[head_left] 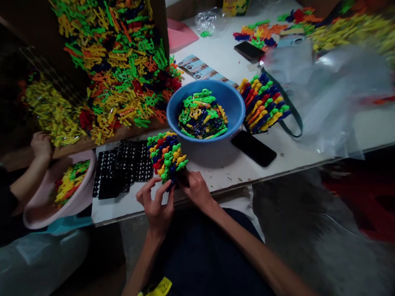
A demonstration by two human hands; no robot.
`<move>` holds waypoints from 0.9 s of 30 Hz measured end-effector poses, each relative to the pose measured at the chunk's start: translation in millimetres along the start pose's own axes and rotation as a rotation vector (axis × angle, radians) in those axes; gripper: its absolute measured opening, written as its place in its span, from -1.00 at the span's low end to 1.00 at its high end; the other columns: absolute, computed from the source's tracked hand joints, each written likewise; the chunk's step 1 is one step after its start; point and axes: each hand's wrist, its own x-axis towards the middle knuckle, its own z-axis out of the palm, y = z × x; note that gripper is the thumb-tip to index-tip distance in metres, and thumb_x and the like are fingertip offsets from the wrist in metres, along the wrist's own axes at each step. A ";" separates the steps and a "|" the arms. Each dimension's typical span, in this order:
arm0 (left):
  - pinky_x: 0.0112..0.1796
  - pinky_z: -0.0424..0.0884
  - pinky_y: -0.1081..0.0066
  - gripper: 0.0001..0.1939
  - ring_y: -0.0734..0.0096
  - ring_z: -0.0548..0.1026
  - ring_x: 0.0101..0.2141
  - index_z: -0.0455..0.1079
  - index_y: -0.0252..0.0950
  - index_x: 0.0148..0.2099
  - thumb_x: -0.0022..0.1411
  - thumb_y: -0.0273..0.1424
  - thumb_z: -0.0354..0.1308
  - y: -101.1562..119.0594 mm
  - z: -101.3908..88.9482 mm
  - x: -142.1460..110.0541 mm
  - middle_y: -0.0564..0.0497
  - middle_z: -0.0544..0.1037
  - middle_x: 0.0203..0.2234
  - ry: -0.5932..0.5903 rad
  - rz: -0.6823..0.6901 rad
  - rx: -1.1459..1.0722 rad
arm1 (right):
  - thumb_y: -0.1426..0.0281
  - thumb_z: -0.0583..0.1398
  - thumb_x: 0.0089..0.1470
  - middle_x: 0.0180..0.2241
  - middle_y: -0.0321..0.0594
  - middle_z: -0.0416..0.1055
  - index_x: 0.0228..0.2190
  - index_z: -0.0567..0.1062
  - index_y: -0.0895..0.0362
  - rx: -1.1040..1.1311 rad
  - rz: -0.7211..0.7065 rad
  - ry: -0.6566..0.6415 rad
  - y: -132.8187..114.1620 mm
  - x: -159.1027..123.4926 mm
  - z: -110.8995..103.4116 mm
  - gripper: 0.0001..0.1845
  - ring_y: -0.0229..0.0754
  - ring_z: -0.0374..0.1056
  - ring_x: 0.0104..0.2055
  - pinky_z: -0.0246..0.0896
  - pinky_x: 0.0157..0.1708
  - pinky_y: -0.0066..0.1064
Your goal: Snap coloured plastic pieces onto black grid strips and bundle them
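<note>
My left hand [155, 203] and my right hand [196, 190] both grip a rounded cluster of interlocked plastic building pieces [166, 157] in green, yellow, blue and red, just above the table's front edge. The cluster's lower part is hidden by my fingers. Behind it, a blue plastic bowl [234, 101] holds loose pieces of the same kind. To the left of my hands lie black grid-like plastic trays [124, 166].
A heap of coloured pieces fills a cardboard box [122, 58] at the left. A person's hand [42, 146] rests on a pink basin [81, 190]. On the white table [294, 143] lie a black phone [253, 148], a second interlocked cluster [263, 105] and a clear plastic bag [324, 93].
</note>
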 end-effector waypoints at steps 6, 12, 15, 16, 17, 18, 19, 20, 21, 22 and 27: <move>0.07 0.21 0.10 -0.77 0.09 0.34 0.08 0.52 -0.21 -0.09 0.17 -0.47 0.29 8.0 -2.8 9.0 -0.17 0.41 0.10 -0.077 0.065 0.085 | 0.28 0.18 0.25 -0.38 -0.07 0.52 -0.18 0.51 0.24 -0.044 -0.003 -0.026 -3.1 1.3 -2.9 -0.73 -0.08 0.39 -0.31 0.16 -0.24 -0.30; 0.08 0.18 0.07 -0.86 0.07 0.31 0.09 0.51 -0.22 -0.16 0.19 -0.46 0.27 10.9 -4.0 25.8 -0.15 0.44 0.10 -0.125 0.112 0.149 | 0.24 0.13 0.29 -0.47 -0.11 0.50 -0.27 0.54 0.21 -0.184 -0.043 -0.069 -7.9 9.0 -5.8 -0.69 -0.10 0.37 -0.37 0.08 -0.27 -0.31; 0.07 0.21 0.10 -0.86 0.12 0.35 0.06 0.49 -0.23 -0.15 0.21 -0.45 0.26 7.3 1.8 27.3 -0.15 0.48 0.04 -0.095 0.092 0.079 | 0.25 0.08 0.32 -0.48 -0.10 0.50 -0.27 0.53 0.22 -0.235 -0.067 -0.106 -11.6 13.6 -8.5 -0.66 -0.11 0.37 -0.38 0.05 -0.27 -0.29; 0.06 0.23 0.11 -0.85 0.14 0.37 0.04 0.47 -0.23 -0.13 0.21 -0.45 0.26 6.2 3.9 26.8 -0.14 0.50 0.01 -0.079 0.077 0.049 | 0.26 0.06 0.33 -0.47 -0.10 0.50 -0.27 0.53 0.22 -0.244 -0.075 -0.123 -12.7 14.6 -9.4 -0.66 -0.11 0.37 -0.38 0.04 -0.27 -0.29; 0.06 0.24 0.12 -0.83 0.16 0.38 0.02 0.46 -0.23 -0.12 0.21 -0.45 0.26 5.3 5.7 26.0 -0.13 0.51 -0.01 -0.066 0.062 0.023 | 0.28 0.06 0.34 -0.46 -0.09 0.51 -0.27 0.53 0.22 -0.251 -0.079 -0.139 -13.6 15.2 -10.3 -0.67 -0.12 0.37 -0.37 0.04 -0.26 -0.29; 0.05 0.25 0.12 -0.83 0.17 0.39 0.01 0.45 -0.23 -0.12 0.21 -0.45 0.26 4.8 7.1 25.0 -0.12 0.52 -0.03 -0.055 0.047 0.004 | 0.30 0.05 0.34 -0.45 -0.09 0.51 -0.27 0.53 0.22 -0.255 -0.080 -0.157 -14.3 15.5 -11.0 -0.68 -0.12 0.37 -0.36 0.03 -0.25 -0.29; 0.05 0.25 0.13 -0.83 0.18 0.40 0.01 0.44 -0.24 -0.12 0.21 -0.45 0.27 4.8 8.1 24.0 -0.12 0.53 -0.04 -0.044 0.036 -0.005 | 0.31 0.05 0.34 -0.43 -0.08 0.52 -0.27 0.53 0.21 -0.259 -0.080 -0.174 -14.9 15.6 -11.6 -0.68 -0.12 0.38 -0.34 0.03 -0.24 -0.29; 0.05 0.25 0.13 -0.83 0.17 0.40 0.01 0.44 -0.24 -0.14 0.20 -0.44 0.28 5.1 8.8 23.0 -0.12 0.53 -0.04 -0.035 0.029 -0.005 | 0.32 0.04 0.34 -0.40 -0.07 0.53 -0.26 0.53 0.21 -0.262 -0.076 -0.191 -15.3 15.7 -12.0 -0.69 -0.12 0.39 -0.33 0.04 -0.23 -0.29; 0.05 0.25 0.13 -0.84 0.17 0.40 0.01 0.43 -0.25 -0.16 0.19 -0.44 0.29 5.7 9.3 22.2 -0.13 0.53 -0.03 -0.025 0.025 0.005 | 0.33 0.04 0.34 -0.37 -0.06 0.54 -0.24 0.52 0.21 -0.264 -0.073 -0.208 -15.7 15.8 -12.4 -0.70 -0.12 0.39 -0.31 0.04 -0.21 -0.28; 0.05 0.24 0.12 -0.85 0.17 0.39 0.01 0.43 -0.25 -0.18 0.18 -0.43 0.29 6.7 9.9 21.8 -0.13 0.52 -0.03 -0.015 0.017 0.018 | 0.34 0.04 0.33 -0.34 -0.05 0.55 -0.22 0.52 0.21 -0.265 -0.071 -0.225 -16.2 16.2 -12.9 -0.71 -0.12 0.40 -0.30 0.04 -0.19 -0.28; 0.04 0.25 0.14 -0.90 0.19 0.40 -0.01 0.36 -0.27 -0.27 0.21 -0.44 0.25 14.3 19.3 25.2 -0.13 0.53 -0.09 0.031 -0.034 0.000 | 0.33 0.09 0.28 -0.30 -0.01 0.57 -0.21 0.54 0.21 -0.263 -0.045 -0.329 -22.3 22.8 -17.9 -0.73 -0.08 0.43 -0.29 0.06 -0.16 -0.24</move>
